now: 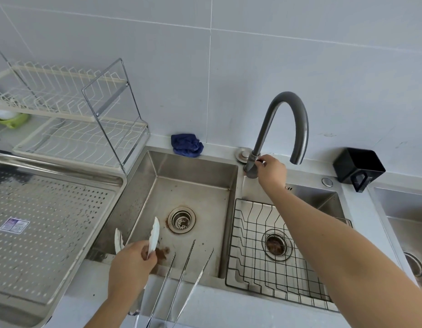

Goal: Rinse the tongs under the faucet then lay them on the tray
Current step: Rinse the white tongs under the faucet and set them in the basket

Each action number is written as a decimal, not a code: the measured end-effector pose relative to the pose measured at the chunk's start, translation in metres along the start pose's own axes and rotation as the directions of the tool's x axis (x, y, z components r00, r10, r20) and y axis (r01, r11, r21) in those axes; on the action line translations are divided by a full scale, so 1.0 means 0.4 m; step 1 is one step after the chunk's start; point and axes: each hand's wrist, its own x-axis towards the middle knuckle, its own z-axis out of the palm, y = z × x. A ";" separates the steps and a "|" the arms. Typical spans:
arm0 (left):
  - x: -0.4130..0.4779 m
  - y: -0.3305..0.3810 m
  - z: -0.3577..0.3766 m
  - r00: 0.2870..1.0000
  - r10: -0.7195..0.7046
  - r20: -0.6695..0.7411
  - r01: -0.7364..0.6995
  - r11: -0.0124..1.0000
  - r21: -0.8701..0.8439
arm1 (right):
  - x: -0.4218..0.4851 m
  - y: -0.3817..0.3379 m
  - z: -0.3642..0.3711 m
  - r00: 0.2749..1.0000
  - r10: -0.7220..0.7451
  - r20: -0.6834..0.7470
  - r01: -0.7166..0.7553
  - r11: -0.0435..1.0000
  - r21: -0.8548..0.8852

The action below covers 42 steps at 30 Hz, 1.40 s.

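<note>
Head view: curled fingers (149,255) of the left hand (130,268) grip the white-tipped tongs (154,235), tips splayed, over the sink (193,166) beside the perforated tray (63,170). The right hand (272,171) pinches the faucet (285,119) at its base. Thin metal tongs (181,275) lean on the sink's front edge.

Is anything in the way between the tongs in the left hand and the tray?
Nothing visible. The left hand holds the tongs over the left basin; the tray lies just left of it, its perforated floor showing only a sticker. The dish rack stands behind the tray, off the path.
</note>
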 end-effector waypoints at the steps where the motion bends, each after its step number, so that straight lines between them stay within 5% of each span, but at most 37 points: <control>1: 0.002 0.004 -0.006 1.000 0.014 -0.006 -0.014 1.000 -0.008 | -0.001 0.001 0.000 1.000 0.002 0.003 -0.002 1.000 0.010; 35: 0.042 0.160 -0.068 0.978 0.117 -0.174 -0.130 0.989 -0.068 | -0.043 0.002 -0.026 0.992 0.058 0.110 -0.062 0.997 0.035; 39: 0.051 0.196 -0.061 0.969 0.099 -0.228 -0.153 0.960 -0.235 | -0.118 0.020 -0.020 0.988 0.149 0.048 -0.154 0.980 0.125; 42: 0.064 0.248 -0.050 0.993 0.027 -0.118 -0.084 0.852 -0.516 | -0.213 0.032 -0.002 0.973 0.227 0.049 -0.232 0.947 0.223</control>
